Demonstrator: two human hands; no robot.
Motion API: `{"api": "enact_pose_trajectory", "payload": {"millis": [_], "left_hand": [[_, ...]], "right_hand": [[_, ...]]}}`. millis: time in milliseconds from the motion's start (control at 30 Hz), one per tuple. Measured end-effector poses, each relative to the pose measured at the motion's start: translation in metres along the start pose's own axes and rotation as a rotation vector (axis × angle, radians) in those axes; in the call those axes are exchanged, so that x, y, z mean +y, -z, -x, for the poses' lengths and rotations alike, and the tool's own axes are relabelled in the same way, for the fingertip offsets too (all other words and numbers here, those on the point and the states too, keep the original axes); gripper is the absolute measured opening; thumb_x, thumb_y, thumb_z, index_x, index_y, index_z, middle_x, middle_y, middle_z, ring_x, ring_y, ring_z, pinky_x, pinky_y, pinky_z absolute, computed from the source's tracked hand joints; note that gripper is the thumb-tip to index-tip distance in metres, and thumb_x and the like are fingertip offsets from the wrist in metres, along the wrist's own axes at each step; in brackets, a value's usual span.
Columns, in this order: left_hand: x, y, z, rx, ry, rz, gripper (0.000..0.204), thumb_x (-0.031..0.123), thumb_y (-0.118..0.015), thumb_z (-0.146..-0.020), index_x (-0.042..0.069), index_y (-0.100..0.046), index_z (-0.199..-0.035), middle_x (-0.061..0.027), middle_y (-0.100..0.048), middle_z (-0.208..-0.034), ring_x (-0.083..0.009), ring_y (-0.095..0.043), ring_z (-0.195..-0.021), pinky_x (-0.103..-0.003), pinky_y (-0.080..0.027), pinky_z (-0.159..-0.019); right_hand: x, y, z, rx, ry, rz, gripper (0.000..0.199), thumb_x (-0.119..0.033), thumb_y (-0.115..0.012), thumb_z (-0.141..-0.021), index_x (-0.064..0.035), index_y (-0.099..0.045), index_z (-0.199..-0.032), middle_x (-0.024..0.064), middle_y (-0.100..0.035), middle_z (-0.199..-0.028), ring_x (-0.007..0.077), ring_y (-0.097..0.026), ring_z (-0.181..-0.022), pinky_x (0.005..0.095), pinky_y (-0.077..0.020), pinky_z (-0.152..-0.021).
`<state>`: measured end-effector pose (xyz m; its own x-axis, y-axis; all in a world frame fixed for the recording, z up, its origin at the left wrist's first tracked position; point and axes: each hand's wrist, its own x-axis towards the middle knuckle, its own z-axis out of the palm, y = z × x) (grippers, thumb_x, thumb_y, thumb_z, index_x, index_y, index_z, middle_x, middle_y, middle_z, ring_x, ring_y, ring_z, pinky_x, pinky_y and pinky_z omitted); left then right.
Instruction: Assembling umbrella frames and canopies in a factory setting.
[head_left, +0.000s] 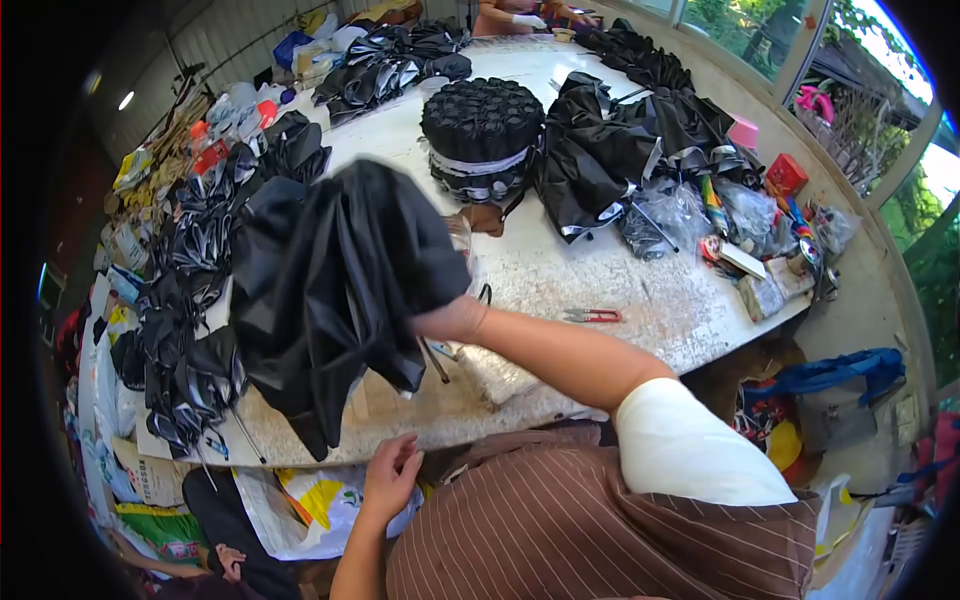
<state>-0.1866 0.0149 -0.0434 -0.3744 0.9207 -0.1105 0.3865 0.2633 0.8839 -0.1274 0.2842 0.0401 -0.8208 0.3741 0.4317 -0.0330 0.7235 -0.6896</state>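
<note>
My right hand (455, 320) is closed on a black umbrella (350, 270), its loosely folded canopy hanging in front of me over the table's left part. Part of the canopy is blurred, and the fingers behind the cloth are partly hidden. Below the umbrella, at the table's near edge, my left hand (393, 480) is held up with nothing in it, its fingers slightly bent and apart. A thin rod (436, 362) shows under my right wrist. Red-handled thread snips (595, 315) lie on the table to the right of that wrist.
Black umbrellas with silver linings pile up at the left (195, 270) and right (635, 150). A round stack of rolled black umbrellas (482, 135) stands mid-table. Plastic bags (750, 210) and a red box (787, 175) sit far right. Other people's hands (528, 20) show beyond the table and lower left.
</note>
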Motion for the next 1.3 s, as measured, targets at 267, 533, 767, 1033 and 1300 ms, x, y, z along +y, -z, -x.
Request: {"api": "enact_pose_trajectory", "payload": {"millis": [267,533,767,1033,1300], "left_hand": [[-0.035,0.006,-0.024,0.039,0.432,0.251,0.027,0.014,-0.053,-0.088,-0.001,-0.055,-0.110,-0.0077,-0.060,-0.091,-0.0132,-0.056,-0.076,-0.023,-0.047,-0.070],[-0.049,0.051,-0.089,0.545,0.263,-0.103,0.026,0.013,-0.057,-0.082,0.003,-0.059,-0.105,-0.0051,-0.057,-0.082,-0.0127,-0.050,-0.065,-0.023,-0.040,-0.057],[-0.229,0.193,-0.015,1.197,0.813,-1.009,0.047,0.020,-0.052,-0.078,-0.001,-0.044,-0.120,-0.0239,-0.043,-0.119,-0.0373,-0.047,-0.105,-0.040,-0.040,-0.090],[-0.213,0.226,-0.068,0.862,1.121,-0.645,0.046,0.033,-0.055,-0.079,0.007,-0.048,-0.117,-0.0211,-0.052,-0.108,-0.0379,-0.054,-0.096,-0.044,-0.043,-0.083],[-0.199,0.216,-0.087,1.175,0.791,-0.035,0.024,0.018,-0.046,-0.081,0.000,-0.053,-0.096,-0.0212,-0.058,-0.083,-0.0321,-0.058,-0.078,-0.041,-0.048,-0.067]], "right_hand": [[0.052,0.285,-0.127,0.259,-0.583,0.281,0.026,-0.023,-0.049,-0.075,-0.0012,-0.062,-0.080,0.0130,-0.060,-0.071,0.0212,-0.052,-0.061,0.0367,-0.0408,-0.051],[0.438,0.306,-0.040,0.120,-0.452,0.505,0.072,-0.042,-0.061,-0.079,0.0019,-0.037,-0.130,0.0258,-0.056,-0.110,0.0377,-0.057,-0.096,0.0397,-0.0477,-0.080],[0.446,0.176,-0.007,0.146,-0.542,1.430,0.053,-0.041,-0.055,-0.079,-0.0016,-0.047,-0.113,0.0223,-0.049,-0.113,0.0373,-0.049,-0.105,0.0448,-0.0443,-0.082],[0.444,0.195,0.015,0.276,-0.347,1.091,0.055,-0.035,-0.055,-0.082,0.0020,-0.043,-0.121,0.0242,-0.050,-0.113,0.0393,-0.050,-0.102,0.0428,-0.0425,-0.087],[0.260,0.175,0.012,0.402,-0.215,0.422,0.046,-0.020,-0.053,-0.087,0.0031,-0.042,-0.126,0.0199,-0.052,-0.116,0.0289,-0.053,-0.101,0.0321,-0.0427,-0.087]]}}
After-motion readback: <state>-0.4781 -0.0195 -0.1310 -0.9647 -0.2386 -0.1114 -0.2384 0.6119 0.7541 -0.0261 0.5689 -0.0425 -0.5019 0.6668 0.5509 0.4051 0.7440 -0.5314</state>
